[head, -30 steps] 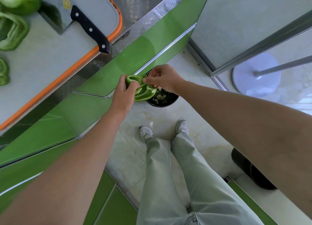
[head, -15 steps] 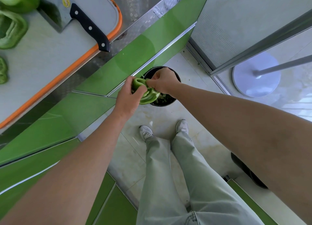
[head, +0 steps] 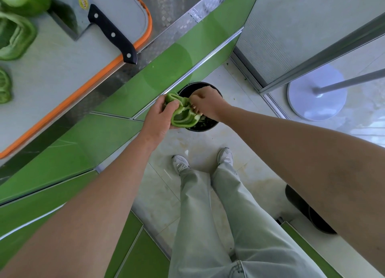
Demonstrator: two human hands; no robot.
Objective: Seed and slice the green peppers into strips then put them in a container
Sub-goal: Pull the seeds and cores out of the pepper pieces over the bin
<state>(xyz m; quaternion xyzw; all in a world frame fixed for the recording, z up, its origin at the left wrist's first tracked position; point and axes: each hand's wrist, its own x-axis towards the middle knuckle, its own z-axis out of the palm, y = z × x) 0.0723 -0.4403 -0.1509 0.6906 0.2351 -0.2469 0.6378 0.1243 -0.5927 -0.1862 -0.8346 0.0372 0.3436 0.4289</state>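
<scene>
- Pale stone floor tiles (head: 200, 144) fill the middle of the frame, seen from straight above, with green cabinet fronts (head: 166, 65) running diagonally along the left.
- Two bare forearms reach in from the lower corners and meet just above the centre.
- Light grey-green trousers (head: 208, 225) rise from the bottom edge to a pair of pale sneakers (head: 225, 155) planted on the tiles.
- Left hand (head: 158, 119) grips a halved green pepper (head: 183, 116), its thumb curled over the upper edge and its palm cupping the skin side; the hollow faces the camera.
- Right hand (head: 206, 104) has its fingers curled into the right side of that hollow, pinching at the inner flesh.
- Directly beneath both hands stands a round black bin (head: 208, 127) on the floor against the cabinets; green and pale scraps lie inside it.
- Lower right, a dark rounded object (head: 302, 204) is partly hidden behind the right arm; what it is cannot be told.
- Upper left, a white cutting board (head: 62, 65) with an orange rim lies on a patterned steel counter (head: 166, 12).
- On the board rests a cleaver (head: 93, 21) with a black riveted handle that overhangs the orange rim.
- Left of the blade lie cut pepper pieces (head: 14, 35), hollowed and open.
- Far right, a round white base (head: 316, 94) with a metal pole sits behind a framed glass panel.
</scene>
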